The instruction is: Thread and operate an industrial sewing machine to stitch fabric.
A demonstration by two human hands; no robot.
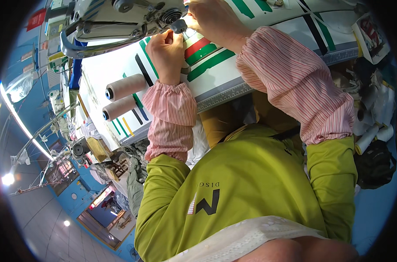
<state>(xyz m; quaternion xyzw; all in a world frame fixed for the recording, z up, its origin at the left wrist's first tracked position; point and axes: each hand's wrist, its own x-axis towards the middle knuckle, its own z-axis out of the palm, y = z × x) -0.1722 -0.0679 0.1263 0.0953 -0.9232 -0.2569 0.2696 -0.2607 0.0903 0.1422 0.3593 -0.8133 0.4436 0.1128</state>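
Both hands are raised to the head of a sewing machine (159, 19) at the top of the view. My left hand (165, 56) is closed, its thumb and fingertips pinched together just below the machine's round dial. Anything held in that pinch is too small to make out. My right hand (216, 22) is bent in from the right beside the lit needle area, fingers curled together. Its fingertips are partly cut off by the frame's top edge, so their contents are hidden. Between the hands, red and green strips (200, 50) show on the white table (207, 85).
Two pale thread cones (124, 94) lie on the table left of my left hand. A ruler (227, 92) runs along the near edge. At the right stands a small white tray (371, 37) with things in it. More thread cones (366, 139) and a dark bag (375, 163) sit lower right.
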